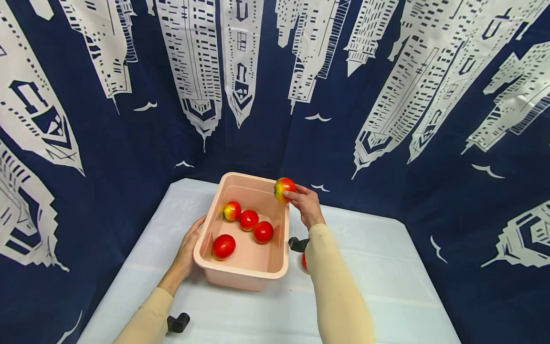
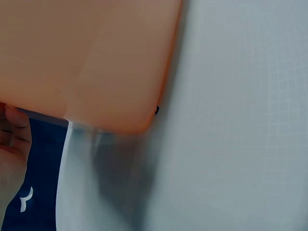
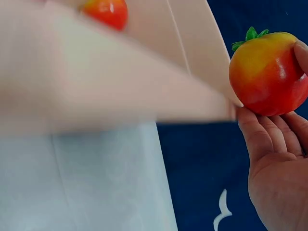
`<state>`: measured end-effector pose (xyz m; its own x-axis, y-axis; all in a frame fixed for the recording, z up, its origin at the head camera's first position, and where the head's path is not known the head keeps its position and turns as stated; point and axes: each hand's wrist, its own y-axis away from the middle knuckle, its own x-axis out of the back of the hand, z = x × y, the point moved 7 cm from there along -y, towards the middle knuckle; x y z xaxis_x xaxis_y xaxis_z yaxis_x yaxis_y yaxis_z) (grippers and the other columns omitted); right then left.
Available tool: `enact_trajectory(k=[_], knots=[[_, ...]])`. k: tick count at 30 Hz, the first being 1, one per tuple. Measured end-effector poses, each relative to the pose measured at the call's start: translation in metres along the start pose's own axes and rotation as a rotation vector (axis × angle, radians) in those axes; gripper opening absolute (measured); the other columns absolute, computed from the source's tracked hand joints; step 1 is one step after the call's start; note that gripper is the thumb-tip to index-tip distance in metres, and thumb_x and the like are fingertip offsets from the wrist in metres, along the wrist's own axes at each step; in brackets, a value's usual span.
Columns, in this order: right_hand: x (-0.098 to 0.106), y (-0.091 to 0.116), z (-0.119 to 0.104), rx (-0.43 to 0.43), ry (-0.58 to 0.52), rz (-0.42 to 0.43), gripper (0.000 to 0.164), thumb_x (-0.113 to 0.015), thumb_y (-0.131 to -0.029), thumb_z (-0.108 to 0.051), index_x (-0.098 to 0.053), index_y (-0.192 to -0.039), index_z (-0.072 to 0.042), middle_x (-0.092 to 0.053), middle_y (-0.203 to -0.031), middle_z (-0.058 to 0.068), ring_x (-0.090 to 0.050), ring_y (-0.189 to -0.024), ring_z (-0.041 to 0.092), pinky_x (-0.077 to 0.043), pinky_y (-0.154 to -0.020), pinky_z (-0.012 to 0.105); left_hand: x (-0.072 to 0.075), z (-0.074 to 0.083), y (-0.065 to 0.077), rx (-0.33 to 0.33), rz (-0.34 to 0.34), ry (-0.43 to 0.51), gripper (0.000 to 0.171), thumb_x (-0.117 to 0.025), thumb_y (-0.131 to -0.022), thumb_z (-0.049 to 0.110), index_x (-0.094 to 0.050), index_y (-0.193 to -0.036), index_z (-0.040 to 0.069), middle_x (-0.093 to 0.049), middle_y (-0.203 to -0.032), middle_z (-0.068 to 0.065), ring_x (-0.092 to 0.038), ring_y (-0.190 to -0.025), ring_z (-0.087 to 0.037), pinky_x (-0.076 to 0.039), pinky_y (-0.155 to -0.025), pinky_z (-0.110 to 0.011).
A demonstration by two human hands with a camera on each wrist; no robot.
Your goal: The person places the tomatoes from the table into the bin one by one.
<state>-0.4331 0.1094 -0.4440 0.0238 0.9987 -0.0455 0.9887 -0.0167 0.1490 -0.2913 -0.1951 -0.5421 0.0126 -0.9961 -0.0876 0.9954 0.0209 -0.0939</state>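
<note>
A pink plastic bin stands on the table with several red and yellow-red tomatoes, one of them the large tomato near its front left corner. My right hand holds another tomato between thumb and fingers, over the bin's far right corner. In the right wrist view this tomato shows yellow around its green leafy top and red below. My left hand holds the bin's left side; in the left wrist view its curled fingers meet the bin's edge, partly cut off by the frame.
A red tomato lies right of the bin, mostly hidden by my right forearm. The white-covered table extends to the right and front. Behind it hangs a dark blue cloth with white buildings. Black mounts sit at both wrists.
</note>
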Motion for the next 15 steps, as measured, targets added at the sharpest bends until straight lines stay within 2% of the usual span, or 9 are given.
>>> enact_trajectory(k=[3,6,10,15], knots=[[-0.011,0.002,0.003,0.005,0.022,0.001,0.061,-0.077,-0.079,-0.009,-0.054,-0.135,-0.001,-0.059,-0.133,0.015,-0.058,-0.106,0.021,-0.049,-0.093,0.026,0.0,-0.001,0.001,-0.008,-0.001,0.009,0.052,-0.025,-0.101,0.029,-0.032,-0.151,0.018,-0.032,-0.155,-0.009,-0.038,-0.129,-0.013,-0.034,-0.099,-0.013],[-0.019,0.003,0.004,0.007,0.061,-0.006,0.061,-0.078,-0.078,-0.01,-0.055,-0.135,-0.003,-0.06,-0.133,0.015,-0.056,-0.109,0.023,-0.047,-0.089,0.026,0.0,-0.001,0.001,-0.014,-0.002,0.013,0.052,-0.025,-0.101,0.028,-0.032,-0.151,0.017,-0.032,-0.155,-0.009,-0.039,-0.128,-0.01,-0.034,-0.099,-0.013],[-0.034,0.005,0.007,-0.001,0.062,-0.052,0.059,-0.078,-0.078,-0.007,-0.057,-0.133,-0.003,-0.061,-0.132,0.015,-0.058,-0.111,0.024,-0.048,-0.098,0.03,0.0,0.0,0.001,-0.019,-0.003,0.021,0.052,-0.026,-0.101,0.028,-0.031,-0.151,0.016,-0.03,-0.157,-0.01,-0.037,-0.129,-0.011,-0.033,-0.099,-0.013],[-0.051,0.009,0.009,-0.014,0.099,-0.094,0.053,-0.079,-0.076,-0.008,-0.064,-0.127,-0.009,-0.062,-0.129,0.011,-0.057,-0.113,0.024,-0.045,-0.104,0.035,0.0,0.002,0.001,-0.025,-0.014,0.019,0.051,-0.025,-0.102,0.028,-0.032,-0.151,0.016,-0.031,-0.156,-0.011,-0.038,-0.129,-0.013,-0.034,-0.099,-0.013]])
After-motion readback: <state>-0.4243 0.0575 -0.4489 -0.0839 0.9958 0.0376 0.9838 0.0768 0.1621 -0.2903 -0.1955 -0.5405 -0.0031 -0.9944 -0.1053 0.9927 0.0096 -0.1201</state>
